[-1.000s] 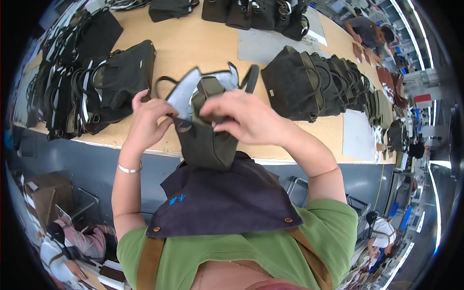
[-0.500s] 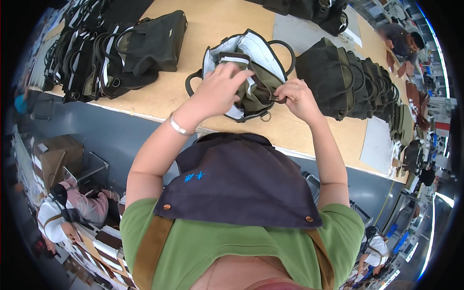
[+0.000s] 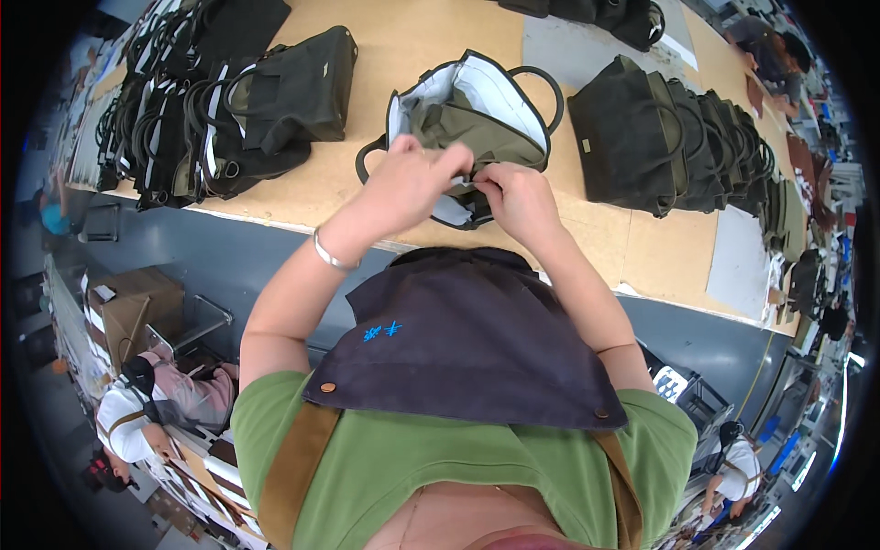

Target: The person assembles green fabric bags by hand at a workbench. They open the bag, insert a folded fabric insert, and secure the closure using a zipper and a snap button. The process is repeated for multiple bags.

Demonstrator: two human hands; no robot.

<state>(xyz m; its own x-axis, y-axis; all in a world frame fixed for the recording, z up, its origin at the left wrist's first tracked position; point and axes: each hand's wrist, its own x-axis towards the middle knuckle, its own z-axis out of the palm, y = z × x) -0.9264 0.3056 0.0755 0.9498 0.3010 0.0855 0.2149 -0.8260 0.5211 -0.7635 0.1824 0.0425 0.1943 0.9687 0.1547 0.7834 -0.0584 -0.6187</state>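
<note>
An olive bag (image 3: pixel 472 128) with a pale lining and black handles lies open on the wooden table (image 3: pixel 403 55) in front of me. My left hand (image 3: pixel 408 179) and my right hand (image 3: pixel 518 197) meet at its near edge, both pinching the bag's fabric close together. A silver bracelet sits on my left wrist. What lies under my fingers is hidden.
A stack of dark bags (image 3: pixel 220 110) lies at the left of the table, and a row of upright olive bags (image 3: pixel 687 137) stands at the right. More dark bags (image 3: pixel 605 14) sit at the far edge. Another person (image 3: pixel 156 403) crouches by cardboard boxes at lower left.
The bag, held up in both hands a second ago, now lies flat and open on the table. Both hands have come down to its near edge.
</note>
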